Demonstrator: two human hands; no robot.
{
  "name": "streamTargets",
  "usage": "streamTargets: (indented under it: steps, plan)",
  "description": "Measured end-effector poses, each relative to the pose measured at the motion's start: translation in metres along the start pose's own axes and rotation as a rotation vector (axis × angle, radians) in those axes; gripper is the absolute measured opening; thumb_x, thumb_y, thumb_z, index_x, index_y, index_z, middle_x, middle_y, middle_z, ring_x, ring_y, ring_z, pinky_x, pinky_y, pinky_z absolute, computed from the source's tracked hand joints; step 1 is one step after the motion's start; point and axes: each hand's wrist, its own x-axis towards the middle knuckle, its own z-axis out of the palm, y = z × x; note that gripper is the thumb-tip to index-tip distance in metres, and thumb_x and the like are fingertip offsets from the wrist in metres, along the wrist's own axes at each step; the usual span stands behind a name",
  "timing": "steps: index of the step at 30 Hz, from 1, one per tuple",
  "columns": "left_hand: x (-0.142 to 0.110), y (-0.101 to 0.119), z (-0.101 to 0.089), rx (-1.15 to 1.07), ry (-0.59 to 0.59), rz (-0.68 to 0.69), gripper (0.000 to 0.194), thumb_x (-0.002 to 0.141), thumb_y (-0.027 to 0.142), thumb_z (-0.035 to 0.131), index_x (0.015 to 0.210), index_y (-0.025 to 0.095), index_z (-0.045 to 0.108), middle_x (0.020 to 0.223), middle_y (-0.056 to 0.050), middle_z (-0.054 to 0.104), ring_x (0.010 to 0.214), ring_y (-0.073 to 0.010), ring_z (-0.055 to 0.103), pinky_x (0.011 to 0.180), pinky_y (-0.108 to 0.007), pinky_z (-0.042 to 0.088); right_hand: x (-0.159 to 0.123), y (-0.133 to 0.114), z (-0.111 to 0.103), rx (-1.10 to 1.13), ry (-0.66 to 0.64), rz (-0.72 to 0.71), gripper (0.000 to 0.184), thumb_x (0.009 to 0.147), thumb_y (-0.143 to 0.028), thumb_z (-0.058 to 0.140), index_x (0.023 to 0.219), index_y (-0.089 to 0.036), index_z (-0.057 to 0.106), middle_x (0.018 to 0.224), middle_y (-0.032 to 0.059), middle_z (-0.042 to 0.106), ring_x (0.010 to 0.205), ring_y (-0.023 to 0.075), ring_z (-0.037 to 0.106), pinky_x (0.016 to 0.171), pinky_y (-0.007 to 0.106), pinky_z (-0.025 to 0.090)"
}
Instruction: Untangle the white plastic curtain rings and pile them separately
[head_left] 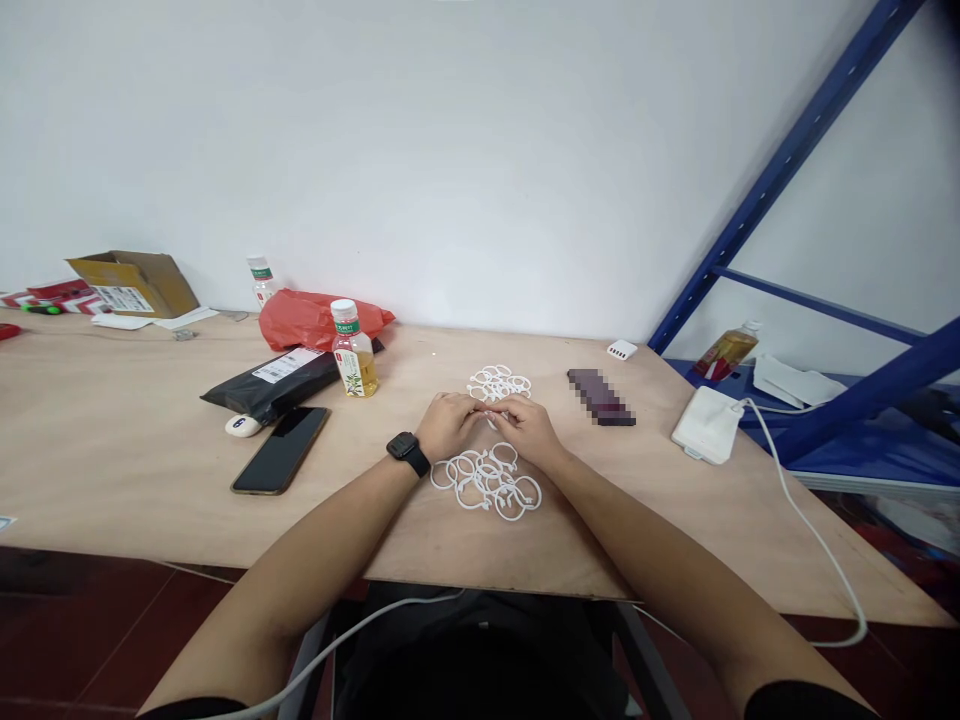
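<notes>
My left hand [450, 424], with a black watch [408, 452] on its wrist, meets my right hand [526, 428] above the middle of the table. The fingers of both are closed in a pinch, tips together, on a white plastic ring [491, 422] that is mostly hidden by them. Nearer to me lies a loose pile of several white plastic rings [511, 515], some with small clasp-like ends. Just beyond my fingertips sits another cluster of white rings [501, 374].
Left of my hands are a drink bottle [352, 350], a dark phone [281, 452], a black parcel [289, 378], a red bag [300, 315] and a cardboard box [161, 285]. To the right are a pixelated dark object [600, 398], a white power bank [705, 425] with a cable and a blue rack [780, 160].
</notes>
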Motion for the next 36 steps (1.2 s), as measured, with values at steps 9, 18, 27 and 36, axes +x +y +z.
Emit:
streamTargets:
  steps: [9,18,27,36]
  plan:
    - [0.000,0.002,0.003,-0.062,0.089,0.056,0.019,0.096,0.030,0.052,0.092,0.019,0.067,0.090,-0.005,0.073,0.086,-0.0191,0.065,0.082,-0.034,0.046,-0.001,-0.008,0.001,-0.010,0.049,-0.012,0.012,0.091,-0.027,0.056,0.087,-0.022,0.066,0.080,0.0032,0.065,0.075,0.0180,0.060,0.069,0.030,0.046]
    - [0.002,0.000,0.004,-0.078,0.226,0.011,0.013,0.093,0.027,0.055,0.092,0.019,0.066,0.088,-0.004,0.071,0.084,-0.0178,0.063,0.080,-0.033,0.048,-0.001,-0.004,0.002,-0.031,0.043,-0.017,0.023,0.091,-0.030,0.058,0.112,-0.023,0.064,0.105,0.0054,0.067,0.069,0.0149,0.059,0.073,0.031,0.050]
    - [-0.002,-0.002,0.005,-0.108,-0.012,0.075,0.019,0.088,0.022,0.057,0.103,0.021,0.069,0.108,-0.007,0.068,0.104,-0.0202,0.060,0.098,-0.038,0.045,0.006,0.023,-0.007,-0.226,0.074,0.094,0.017,0.089,-0.024,0.056,0.099,-0.024,0.071,0.104,0.0065,0.067,0.096,0.0221,0.063,0.086,0.037,0.051]
    - [-0.007,0.003,0.013,0.039,-0.336,0.046,0.024,0.079,0.020,0.060,0.095,0.029,0.075,0.122,-0.001,0.065,0.113,-0.0252,0.057,0.100,-0.042,0.038,0.000,0.019,-0.009,-0.156,-0.021,0.042,0.019,0.088,-0.021,0.056,0.100,-0.024,0.070,0.104,0.0055,0.065,0.094,0.0192,0.063,0.083,0.033,0.051]
